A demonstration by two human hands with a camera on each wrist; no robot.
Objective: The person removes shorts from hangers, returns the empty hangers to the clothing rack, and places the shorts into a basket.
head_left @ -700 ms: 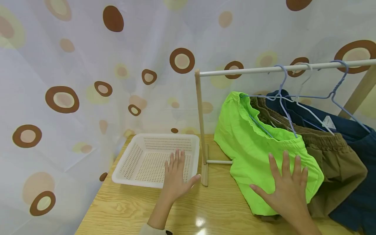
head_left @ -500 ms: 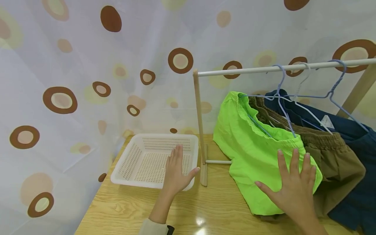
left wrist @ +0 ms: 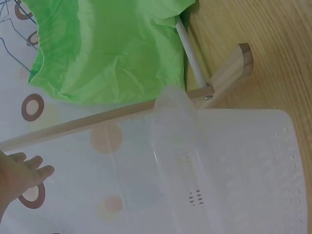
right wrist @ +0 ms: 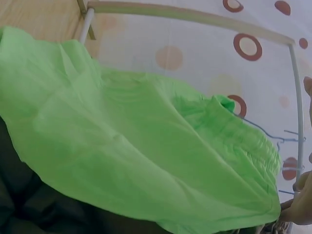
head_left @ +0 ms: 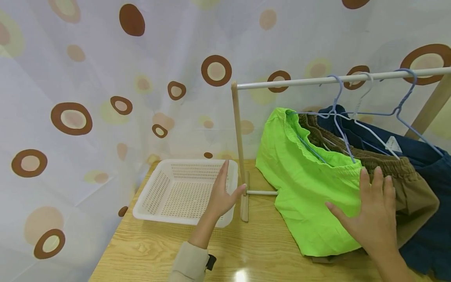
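Bright green shorts (head_left: 317, 196) with an elastic waistband hang from a blue wire hanger (head_left: 340, 117). In front of their right side is my right hand (head_left: 377, 213), fingers extended and thumb spread, overlapping the brown shorts (head_left: 415, 196) behind. The right wrist view has its fingers (right wrist: 297, 200) near the end of the green waistband. My left hand (head_left: 220, 197) holds nothing; its fingers are straight, its thumb out, over the right side of a white plastic basket (head_left: 148, 215). Its fingers also show at the left wrist view's edge.
A rack with a white rail (head_left: 292, 83) and wooden post (head_left: 239, 141) stands on the wooden table (head_left: 141, 250). Navy clothing (head_left: 430, 231) hangs furthest right, beside a white hanger (head_left: 375, 137) and another blue hanger (head_left: 405, 102). A patterned curtain (head_left: 105, 70) hangs behind.
My right hand has moved right across the green shorts toward their waistband end. My left hand has shifted up and right over the basket and turned more edge-on. The clothes stay hanging.
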